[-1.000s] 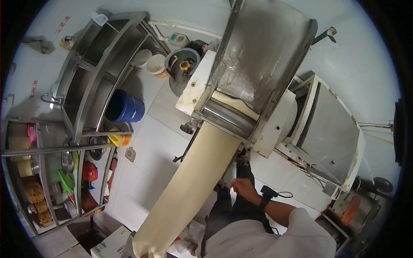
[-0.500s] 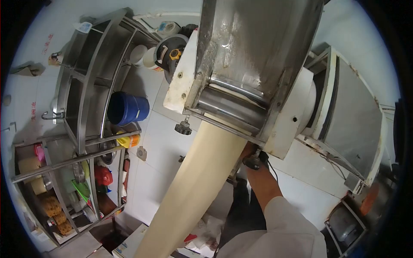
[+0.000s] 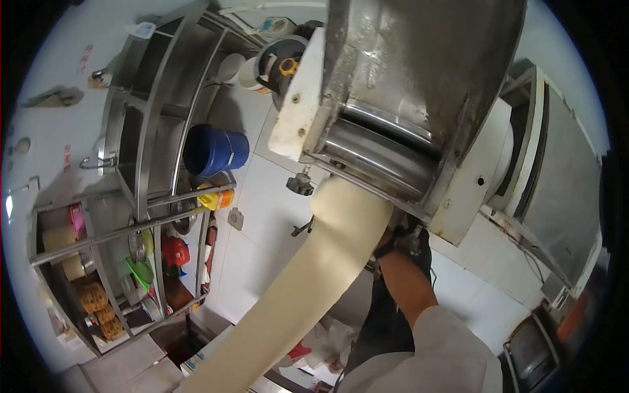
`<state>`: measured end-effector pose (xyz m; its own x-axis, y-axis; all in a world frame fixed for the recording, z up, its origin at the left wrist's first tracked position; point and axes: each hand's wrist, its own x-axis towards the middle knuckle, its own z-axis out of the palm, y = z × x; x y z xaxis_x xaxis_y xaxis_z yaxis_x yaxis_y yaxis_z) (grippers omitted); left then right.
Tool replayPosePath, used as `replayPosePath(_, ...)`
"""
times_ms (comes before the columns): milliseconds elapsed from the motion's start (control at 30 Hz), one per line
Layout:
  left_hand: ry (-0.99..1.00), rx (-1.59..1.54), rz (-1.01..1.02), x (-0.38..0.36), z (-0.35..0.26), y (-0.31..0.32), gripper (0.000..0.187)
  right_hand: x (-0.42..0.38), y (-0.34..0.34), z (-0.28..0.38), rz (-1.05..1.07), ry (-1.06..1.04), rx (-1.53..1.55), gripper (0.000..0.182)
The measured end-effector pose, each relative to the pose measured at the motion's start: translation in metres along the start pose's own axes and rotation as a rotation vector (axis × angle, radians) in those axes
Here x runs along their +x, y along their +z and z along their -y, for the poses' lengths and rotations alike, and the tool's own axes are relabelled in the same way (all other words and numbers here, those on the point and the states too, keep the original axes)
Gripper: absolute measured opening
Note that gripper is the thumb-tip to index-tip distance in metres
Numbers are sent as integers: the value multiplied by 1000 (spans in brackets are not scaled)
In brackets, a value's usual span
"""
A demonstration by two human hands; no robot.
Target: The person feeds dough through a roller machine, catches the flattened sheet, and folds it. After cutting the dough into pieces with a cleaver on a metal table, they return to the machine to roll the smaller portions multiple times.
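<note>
A long pale sheet of dough (image 3: 295,295) hangs below the steel rollers (image 3: 380,157) of a dough sheeter and runs down to the lower left. Its upper end is rounded and sits just under the roller bar. My right forearm reaches up to the right edge of the sheet, with a dark band at the wrist. Most of my right hand (image 3: 385,240) is behind the dough and beside the black adjusting knob (image 3: 409,242), so its fingers are hidden. My left hand is out of sight.
The sheeter's steel chute (image 3: 413,59) rises above the rollers. Another black knob (image 3: 301,184) juts out on the left. A blue bucket (image 3: 215,150) stands by the steel sinks (image 3: 154,131). Shelves with food and packets line the left; a grey-panelled unit (image 3: 563,177) is at the right.
The dough's trailing end has come out of the rollers and dropped below the bar; nothing shows between them now. The whole view has shifted, with the machine further right.
</note>
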<state>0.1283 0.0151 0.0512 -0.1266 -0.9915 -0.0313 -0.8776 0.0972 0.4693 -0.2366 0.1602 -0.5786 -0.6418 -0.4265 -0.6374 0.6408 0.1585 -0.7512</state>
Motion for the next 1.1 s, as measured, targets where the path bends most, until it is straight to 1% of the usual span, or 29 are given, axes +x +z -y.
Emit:
replayPosePath(100, -70, -403, 37, 5, -37, 52, 42, -57, 38, 69, 204, -56, 234, 57)
replayPosePath(133, 251, 155, 232, 26, 42, 33, 50, -84, 50, 95, 274, -59, 290, 57)
replayPosePath(167, 656, 637, 254, 47, 119, 15, 58, -112, 59, 125, 353, -57, 340, 58)
replayPosePath(200, 360, 33, 464, 33, 24, 56, 63, -141, 66, 155, 430, -40, 380, 58)
replayPosePath(233, 27, -580, 522, 18, -78, 99, 68, -175, 73, 187, 506, 12, 427, 59)
replayPosePath(267, -12, -650, 609, 12, -106, 107, 65, -207, 82, 211, 543, 146, 543, 60)
replayPosePath(300, -51, -719, 697, 8, -123, 111, 64, -241, 90, 237, 554, 231, 537, 60)
replayPosePath(333, -57, -736, 693, 3, -134, 117, 64, -270, 91, 307, 815, -447, -37, 75)
replayPosePath(367, -5, -875, 793, 1, -142, 126, 64, -294, 96, 339, 791, -818, -302, 76)
replayPosePath(400, 50, -1014, 892, -2, -148, 130, 64, -311, 100, 356, 741, -1184, -571, 76)
replayPosePath(433, 54, -1027, 893, -6, -154, 128, 64, -322, 104, 363, 742, -1189, -583, 76)
replayPosePath(500, 139, -942, 839, -13, -165, 120, 61, -342, 108, 368, 707, -1197, -608, 80)
replayPosePath(533, 138, -944, 842, -15, -169, 119, 61, -343, 104, 369, 707, -1196, -612, 80)
replayPosePath(600, 61, -772, 789, -17, -176, 116, 55, -334, 96, 371, 784, -1210, -546, 81)
replayPosePath(633, 36, -841, 858, -15, -182, 114, 53, -326, 89, 368, 709, -1216, -493, 80)
replayPosePath(667, 31, -834, 854, -15, -186, 112, 53, -313, 78, 363, 634, -1223, -442, 79)
replayPosePath(733, 57, -948, 881, -16, -198, 108, 54, -278, 48, 343, 530, -715, -84, 69)
replayPosePath(767, 28, -935, 852, -17, -213, 101, 61, -247, 32, 326, 388, -682, -247, 68)
replayPosePath(800, 24, -926, 845, -20, -218, 95, 61, -217, 21, 304, 246, -643, -406, 66)
replayPosePath(867, 60, -947, 701, -25, -226, 82, 69, -190, 19, 260, 248, -389, -523, 62)
replayPosePath(900, 6, -988, 637, -30, -235, 75, 73, -179, 24, 239, 256, -388, -516, 62)
replayPosePath(933, -21, -926, 515, -35, -244, 71, 79, -173, 30, 216, 556, -97, -276, 59)
replayPosePath(967, 10, -1011, 473, -36, -239, 66, 79, -175, 35, 202, 836, 201, -26, 56)
replayPosePath(1000, 45, -1100, 432, -36, -229, 59, 79, -181, 42, 202, 843, 202, -24, 56)
replayPosePath(1033, 43, -1100, 426, -33, -213, 50, 79, -189, 51, 201, 969, 391, 210, 55)
replayPosePath(1067, 40, -1215, 465, -29, -191, 39, 78, -195, 55, 208, 1080, 581, 447, 55)
replayPosePath(1100, 38, -1333, 504, -23, -170, 29, 77, -198, 52, 219, 1081, 583, 440, 55)
